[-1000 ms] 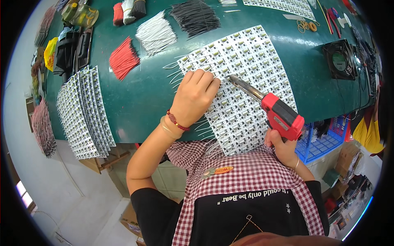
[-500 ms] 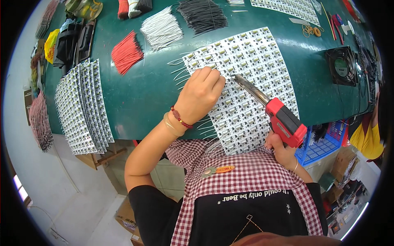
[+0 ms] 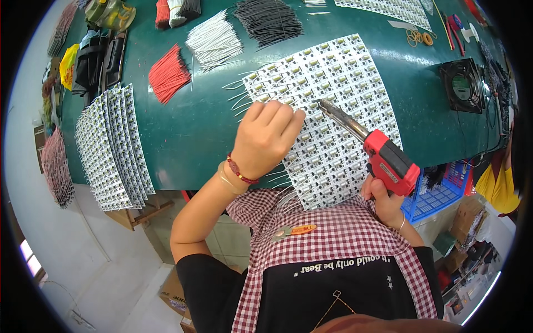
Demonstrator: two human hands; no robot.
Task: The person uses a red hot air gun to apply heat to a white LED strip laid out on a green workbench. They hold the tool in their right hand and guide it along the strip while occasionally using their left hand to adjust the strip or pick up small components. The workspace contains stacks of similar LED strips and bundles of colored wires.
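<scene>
A white sheet of many small circuit boards (image 3: 327,161) lies at an angle before me, its near end by my apron. White wires stick out along its left edge. My left hand (image 3: 264,136) is closed over the sheet's left part, fingers curled down; whatever they pinch is hidden beneath the knuckles. From the right, my right hand (image 3: 384,205) grips a red-and-black soldering gun (image 3: 391,162). Its metal tip points up and left, close over the boards, just right of my left fingers. Whether the tip touches a board I cannot tell.
Cut wires lie in piles beyond the sheet: red (image 3: 169,74), white (image 3: 214,41) and black (image 3: 268,22). Several stacked board sheets (image 3: 114,150) overhang the table's front left edge. A black fan (image 3: 462,87) stands at right. A blue basket (image 3: 438,197) sits below the edge.
My left hand has drawn slightly toward me over the sheet. The soldering gun in my right hand has shifted slightly right, its tip still over the boards.
</scene>
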